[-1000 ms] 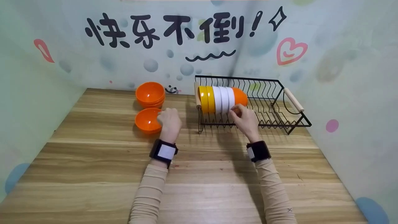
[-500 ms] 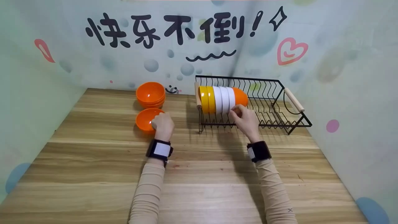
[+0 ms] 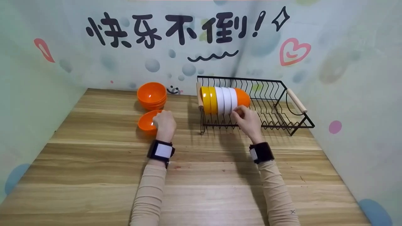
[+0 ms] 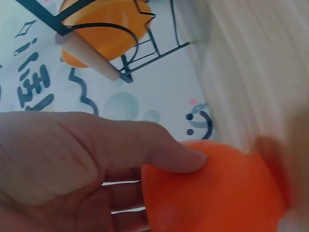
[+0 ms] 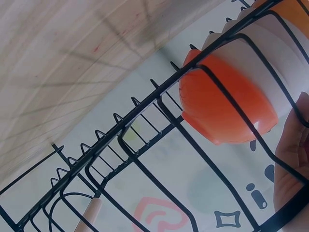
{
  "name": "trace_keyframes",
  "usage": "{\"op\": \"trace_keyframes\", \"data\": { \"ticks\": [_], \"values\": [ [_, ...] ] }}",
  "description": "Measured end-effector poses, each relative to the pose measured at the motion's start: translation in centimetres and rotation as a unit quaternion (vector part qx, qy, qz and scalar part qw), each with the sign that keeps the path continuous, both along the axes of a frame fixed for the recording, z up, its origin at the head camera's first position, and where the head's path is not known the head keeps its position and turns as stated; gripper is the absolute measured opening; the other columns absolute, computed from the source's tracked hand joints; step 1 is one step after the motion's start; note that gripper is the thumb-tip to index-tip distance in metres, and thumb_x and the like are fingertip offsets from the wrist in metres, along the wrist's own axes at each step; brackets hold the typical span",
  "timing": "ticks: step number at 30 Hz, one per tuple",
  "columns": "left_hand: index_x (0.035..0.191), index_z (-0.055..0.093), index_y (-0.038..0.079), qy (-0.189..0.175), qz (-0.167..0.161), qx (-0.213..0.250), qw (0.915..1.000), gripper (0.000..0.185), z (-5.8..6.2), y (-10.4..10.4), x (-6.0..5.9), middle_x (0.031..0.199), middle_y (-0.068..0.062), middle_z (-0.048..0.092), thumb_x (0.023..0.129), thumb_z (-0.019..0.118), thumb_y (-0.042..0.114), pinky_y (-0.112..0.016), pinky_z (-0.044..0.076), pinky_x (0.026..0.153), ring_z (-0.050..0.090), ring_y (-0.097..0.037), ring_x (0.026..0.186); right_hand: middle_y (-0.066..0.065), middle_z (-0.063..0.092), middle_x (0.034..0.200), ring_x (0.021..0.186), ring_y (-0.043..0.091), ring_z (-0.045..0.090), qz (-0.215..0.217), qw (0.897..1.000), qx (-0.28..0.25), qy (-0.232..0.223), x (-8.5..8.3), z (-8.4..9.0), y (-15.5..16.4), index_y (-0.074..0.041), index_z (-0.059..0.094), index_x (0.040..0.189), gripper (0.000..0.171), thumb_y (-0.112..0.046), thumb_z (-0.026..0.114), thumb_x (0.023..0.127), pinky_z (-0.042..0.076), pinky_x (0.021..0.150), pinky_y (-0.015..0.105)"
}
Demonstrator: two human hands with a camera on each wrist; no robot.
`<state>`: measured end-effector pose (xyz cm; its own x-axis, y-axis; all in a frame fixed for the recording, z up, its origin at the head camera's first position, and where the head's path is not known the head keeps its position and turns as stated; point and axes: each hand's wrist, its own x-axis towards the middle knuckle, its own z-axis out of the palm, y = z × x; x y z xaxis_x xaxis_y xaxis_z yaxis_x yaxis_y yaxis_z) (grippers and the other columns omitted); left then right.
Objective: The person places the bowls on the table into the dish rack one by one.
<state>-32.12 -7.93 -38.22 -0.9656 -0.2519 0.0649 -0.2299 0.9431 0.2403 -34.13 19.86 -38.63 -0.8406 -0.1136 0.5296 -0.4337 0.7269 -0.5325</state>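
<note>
My left hand (image 3: 165, 124) grips the right rim of an orange bowl (image 3: 146, 121). The bowl is tilted in the head view; in the left wrist view the thumb presses on the orange bowl (image 4: 217, 193) and the other fingers are partly hidden. Behind it stands a stack of orange bowls (image 3: 152, 94). My right hand (image 3: 248, 121) hovers at the front of the black dish rack (image 3: 270, 125), fingers loosely bent beside the nested white bowls (image 3: 225, 100) and an orange bowl (image 3: 243, 98); contact is unclear. Yellow bowls (image 3: 208, 99) sit at the row's left end.
The rack's wooden handles (image 3: 296, 101) stick up at both ends, and its right part shows bare wire slots. A printed wall (image 3: 125, 69) closes off the back of the wooden table (image 3: 94, 163).
My left hand has moved left onto the front orange bowl, and its right rim has lifted so that it tilts. The right hand and the bowls in the rack have stayed put.
</note>
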Motion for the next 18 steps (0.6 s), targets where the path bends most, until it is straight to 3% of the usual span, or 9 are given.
{"op": "trace_keyframes", "data": {
  "ticks": [10,18],
  "values": [
    [0.101,0.070,0.003,0.057,-0.045,-0.037,0.9967,0.020,1.9,1.1,1.3,0.099,-0.012,0.069,0.086,0.056,0.003,-0.038,0.053,0.068,0.068,-0.029,0.091,0.013,0.069,0.082,0.067,0.014,0.056,0.030,0.998,-0.039,-0.028,0.1,0.5,0.3,-0.001,0.067,0.096,0.015,-0.014,0.063,0.089,0.045,0.063,0.020],
    [0.072,0.067,0.004,0.177,-0.103,-0.059,0.9771,0.013,2.8,1.9,1.9,0.074,-0.011,0.064,0.080,0.061,-0.005,-0.037,0.050,0.056,0.066,-0.028,0.069,0.014,0.070,0.090,0.076,0.017,0.061,0.051,0.995,-0.066,-0.045,0.7,1.4,0.2,-0.001,0.066,0.100,0.018,-0.016,0.061,0.091,0.047,0.067,0.021]
  ]
}}
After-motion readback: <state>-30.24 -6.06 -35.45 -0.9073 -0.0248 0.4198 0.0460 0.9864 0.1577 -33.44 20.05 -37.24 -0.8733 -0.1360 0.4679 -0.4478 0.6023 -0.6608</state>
